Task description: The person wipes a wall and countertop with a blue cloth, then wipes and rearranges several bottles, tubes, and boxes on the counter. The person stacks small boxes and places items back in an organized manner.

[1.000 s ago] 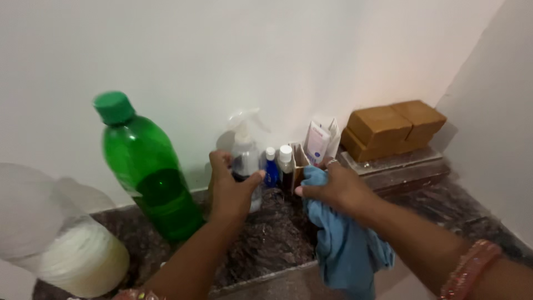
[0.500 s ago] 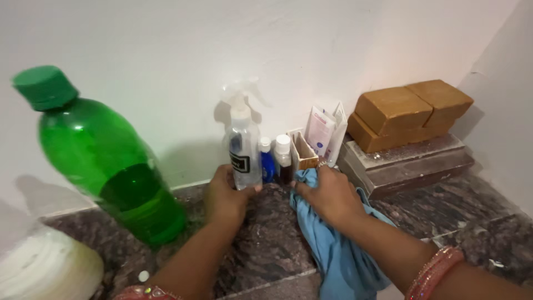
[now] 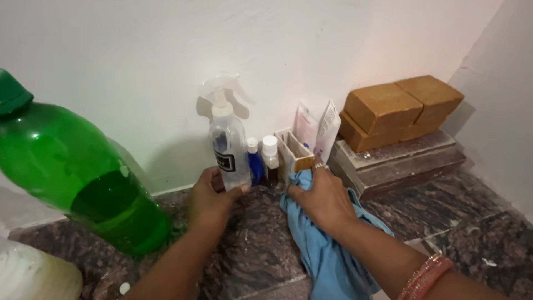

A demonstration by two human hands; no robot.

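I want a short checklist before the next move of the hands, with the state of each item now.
1. Left hand grips spray bottle at its base: ok.
2. Spray bottle upright: ok.
3. Right hand presses blue cloth on the counter: ok.
4. Small blue bottle and white-capped bottle stand free beside the spray bottle: cannot tell.
5. Green bottle capped, apart from both hands: ok.

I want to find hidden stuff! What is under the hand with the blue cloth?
Under the right hand lies the blue cloth, pressed onto the dark stone counter. The cloth hangs over the counter edge. Whether anything sits beneath the cloth cannot be seen.
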